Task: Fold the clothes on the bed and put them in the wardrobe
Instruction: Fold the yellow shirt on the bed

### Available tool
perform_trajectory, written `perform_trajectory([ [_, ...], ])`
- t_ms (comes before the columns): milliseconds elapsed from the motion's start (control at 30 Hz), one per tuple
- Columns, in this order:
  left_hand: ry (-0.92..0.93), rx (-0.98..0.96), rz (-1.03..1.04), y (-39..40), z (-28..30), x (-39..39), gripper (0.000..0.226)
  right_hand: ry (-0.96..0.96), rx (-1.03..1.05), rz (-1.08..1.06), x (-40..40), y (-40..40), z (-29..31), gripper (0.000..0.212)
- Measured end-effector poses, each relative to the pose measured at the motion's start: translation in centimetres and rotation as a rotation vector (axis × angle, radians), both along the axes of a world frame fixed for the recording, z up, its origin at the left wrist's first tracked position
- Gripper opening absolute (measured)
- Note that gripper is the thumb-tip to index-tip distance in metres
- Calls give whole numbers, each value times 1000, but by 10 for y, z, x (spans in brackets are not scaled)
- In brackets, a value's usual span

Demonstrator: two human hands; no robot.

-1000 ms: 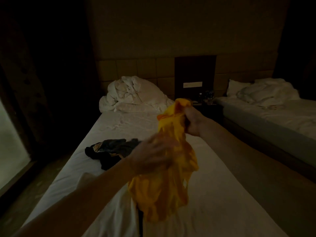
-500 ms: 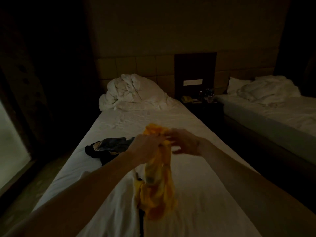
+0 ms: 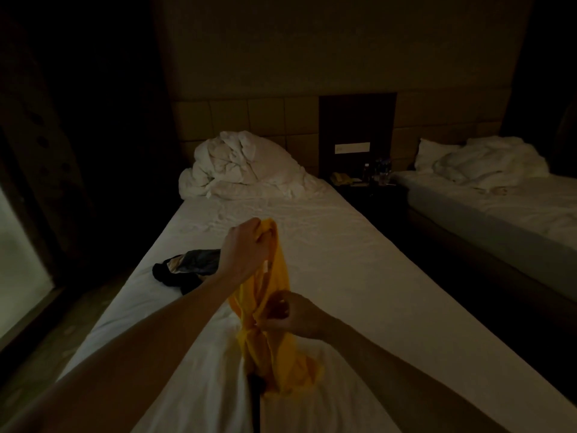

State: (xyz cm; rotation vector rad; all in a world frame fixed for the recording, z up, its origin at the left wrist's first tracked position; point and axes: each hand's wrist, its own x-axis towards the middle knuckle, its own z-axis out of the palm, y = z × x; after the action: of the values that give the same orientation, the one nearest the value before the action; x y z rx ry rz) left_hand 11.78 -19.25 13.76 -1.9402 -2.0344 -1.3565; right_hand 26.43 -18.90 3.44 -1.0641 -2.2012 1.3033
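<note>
One crumpled yellow cloth garment [image 3: 274, 310] hung between two hands: the left hand [image 3: 246, 248] gripped its top, the right hand [image 3: 293, 314] pinched its middle. One dark bundled garment [image 3: 187, 270] lay left on the white-sheeted bed [image 3: 359, 276].

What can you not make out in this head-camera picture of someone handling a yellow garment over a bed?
- Bunched yellow fabric garment, head view: its type is hidden by its own folds.
- Crumpled dark garment on the white bed: partly behind the left hand, and too dim.
- Small bedside items: too small, dark.
- Wardrobe: outside the frame.
</note>
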Motion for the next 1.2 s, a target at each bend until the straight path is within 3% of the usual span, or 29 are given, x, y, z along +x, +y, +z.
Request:
perform_trajectory([
  [67, -28, 17, -10, -2, 2, 2, 34, -57, 98, -119, -15, 4, -6, 55],
  [167, -63, 21, -5, -4, 4, -7, 28, -63, 137, -314, -20, 15, -9, 28],
  [267, -129, 59, 33, -9, 5, -23, 31, 45, 71, -300, -12, 19, -9, 11],
  [300, -153, 78, 49, -10, 5, -26, 32, 60, 37, -240, -10, 16, -9, 15],
  [433, -157, 92, 68, -11, 3, -29, 34, -49, 66, 2, -21, 5, -23, 74],
  [500, -121, 92, 61, -13, 2, -29, 37, -107, 122, -40, -37, 2, -36, 69],
  [600, -131, 121, 80, -18, 4, -37, 40, -108, 178, -190, -46, 2, -32, 38],
  [700, -94, 93, 165, -21, 5, -61, 39, 27, 186, -308, -31, 7, -16, 28],
  [767, -49, -33, 162, -18, 3, -84, 34, 180, 194, -441, -13, 15, -5, 26],
  [867, -56, -275, -17, -22, 6, -111, 34, 270, 242, -557, 18, 33, 31, 14],
  [1000, 72, -502, -233, -38, 25, -112, 40, 215, 407, -465, 59, 42, 94, 14],
  [1100, 87, -511, -288, -50, 43, -106, 44, 173, 529, -469, 86, 40, 130, 21],
  [1200, 30, -307, -273, -63, 64, -94, 39, 185, 703, -514, 111, 27, 160, 19],
])
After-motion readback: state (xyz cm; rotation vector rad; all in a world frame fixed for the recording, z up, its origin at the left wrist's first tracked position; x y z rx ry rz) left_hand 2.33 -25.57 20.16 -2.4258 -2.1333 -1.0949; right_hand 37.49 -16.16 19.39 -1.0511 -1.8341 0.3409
